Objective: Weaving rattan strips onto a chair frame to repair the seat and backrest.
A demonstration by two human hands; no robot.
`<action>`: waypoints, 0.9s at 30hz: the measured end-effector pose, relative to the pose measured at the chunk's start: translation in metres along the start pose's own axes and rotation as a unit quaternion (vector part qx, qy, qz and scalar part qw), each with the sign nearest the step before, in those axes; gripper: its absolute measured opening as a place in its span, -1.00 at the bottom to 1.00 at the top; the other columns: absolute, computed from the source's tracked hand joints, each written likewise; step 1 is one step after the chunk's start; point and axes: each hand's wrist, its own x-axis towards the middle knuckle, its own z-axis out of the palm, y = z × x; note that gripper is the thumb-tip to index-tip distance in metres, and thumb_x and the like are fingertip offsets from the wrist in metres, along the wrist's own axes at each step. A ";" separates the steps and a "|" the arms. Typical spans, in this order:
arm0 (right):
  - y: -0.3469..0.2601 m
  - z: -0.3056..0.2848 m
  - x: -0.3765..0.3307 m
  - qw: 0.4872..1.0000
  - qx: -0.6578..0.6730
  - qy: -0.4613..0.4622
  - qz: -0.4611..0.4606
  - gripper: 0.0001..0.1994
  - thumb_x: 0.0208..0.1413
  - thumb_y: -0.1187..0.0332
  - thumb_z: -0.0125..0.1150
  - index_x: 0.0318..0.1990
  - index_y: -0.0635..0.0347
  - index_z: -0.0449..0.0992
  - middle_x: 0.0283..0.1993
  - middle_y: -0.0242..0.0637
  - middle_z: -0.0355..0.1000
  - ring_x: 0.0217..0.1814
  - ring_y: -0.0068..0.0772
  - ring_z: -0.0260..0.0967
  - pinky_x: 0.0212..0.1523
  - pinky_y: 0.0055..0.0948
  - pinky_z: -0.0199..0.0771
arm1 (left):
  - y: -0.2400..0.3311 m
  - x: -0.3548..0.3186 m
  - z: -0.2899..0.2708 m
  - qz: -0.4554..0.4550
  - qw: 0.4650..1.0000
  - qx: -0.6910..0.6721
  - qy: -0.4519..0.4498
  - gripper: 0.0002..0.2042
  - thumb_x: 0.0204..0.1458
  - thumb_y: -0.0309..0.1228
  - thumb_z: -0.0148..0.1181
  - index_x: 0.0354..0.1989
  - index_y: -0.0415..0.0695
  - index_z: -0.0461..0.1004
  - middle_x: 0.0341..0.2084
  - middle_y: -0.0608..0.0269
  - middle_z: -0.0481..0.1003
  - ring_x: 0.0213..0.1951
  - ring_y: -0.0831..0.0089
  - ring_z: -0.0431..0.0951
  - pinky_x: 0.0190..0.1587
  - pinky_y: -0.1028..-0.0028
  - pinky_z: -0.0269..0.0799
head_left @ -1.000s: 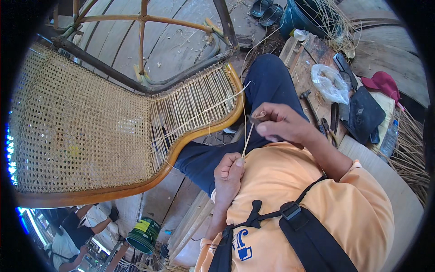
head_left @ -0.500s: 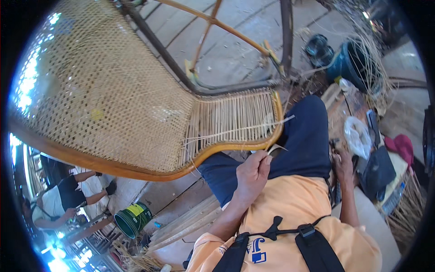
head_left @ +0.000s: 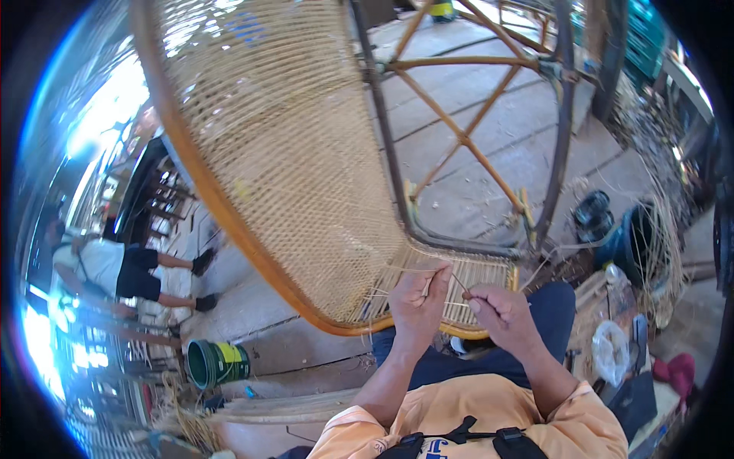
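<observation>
A chair frame of bent cane carries a woven cane panel [head_left: 306, 145], which runs up and away to the left. At its near end is a band of loose parallel cane strips [head_left: 489, 272]. My left hand [head_left: 417, 304] is closed over this band, thumb and finger pinching a thin pale cane strand [head_left: 411, 268]. Just to the right, my right hand [head_left: 503, 315] pinches a thin, dark, awl-like tool [head_left: 459, 286], its tip close to the left fingers. Its exact kind is too small to tell. My hands hide part of the strips.
Crossed cane braces [head_left: 463, 138] and dark frame poles stand beyond the panel. At right are a dark bucket [head_left: 628, 243] with long cane strands, a clear plastic bag [head_left: 612, 353] and a red cap [head_left: 676, 373]. A green bucket [head_left: 218, 362] and another person [head_left: 115, 268] are at left.
My right hand has come from the bench at right to the cane band, now holding a thin tool. My left hand has moved up onto the band. The view has shifted, showing more beyond the chair.
</observation>
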 end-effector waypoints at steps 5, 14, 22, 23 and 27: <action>-0.012 0.024 0.000 0.999 -0.037 -0.011 -0.011 -0.93 0.05 0.54 0.06 -0.30 0.30 0.44 -0.48 -0.24 0.39 -0.49 -0.51 0.35 -0.46 -0.56 0.32 | -0.029 0.018 -0.031 0.073 0.991 0.090 0.072 -0.91 -0.06 -0.61 0.17 -0.34 -0.25 0.50 -0.37 0.19 0.52 -0.32 0.44 0.50 -0.21 0.52 0.41; -0.007 -0.011 0.018 0.947 -0.301 -0.073 -0.079 -0.96 -0.02 0.42 0.13 -0.38 0.12 0.42 -0.56 -0.17 0.39 -0.50 -0.13 0.41 -0.54 -0.26 0.37 | 0.011 0.039 -0.061 0.254 0.904 0.339 0.062 -0.85 -0.06 -0.47 0.11 -0.28 -0.13 0.47 -0.38 0.19 0.50 -0.26 0.18 0.49 -0.17 0.30 0.38; -0.016 -0.016 0.045 0.907 -0.390 -0.091 -0.133 -0.92 -0.11 0.44 0.12 -0.49 0.13 0.33 -0.59 -0.16 0.36 -0.49 -0.06 0.38 -0.52 -0.20 0.33 | 0.013 0.007 -0.031 0.185 0.902 0.330 -0.211 -0.80 0.05 -0.25 0.01 -0.38 -0.11 0.44 -0.53 0.13 0.47 -0.46 0.16 0.49 -0.43 0.28 0.41; -0.014 -0.016 0.046 0.906 -0.390 -0.093 -0.138 -0.92 -0.11 0.44 0.12 -0.49 0.13 0.33 -0.59 -0.16 0.36 -0.49 -0.06 0.38 -0.52 -0.20 0.33 | 0.014 0.006 -0.033 0.191 0.909 0.314 -0.199 -0.79 0.04 -0.26 0.01 -0.45 -0.13 0.44 -0.55 0.14 0.47 -0.49 0.17 0.49 -0.46 0.28 0.41; 0.027 -0.045 0.051 0.917 -0.388 -0.036 -0.091 -0.93 -0.08 0.42 0.10 -0.49 0.14 0.34 -0.56 -0.11 0.36 -0.47 0.02 0.36 -0.50 -0.15 0.30 | 0.019 -0.007 -0.042 0.190 0.904 0.323 -0.207 -0.78 0.05 -0.28 0.00 -0.54 -0.14 0.43 -0.56 0.16 0.46 -0.47 0.21 0.50 -0.47 0.31 0.41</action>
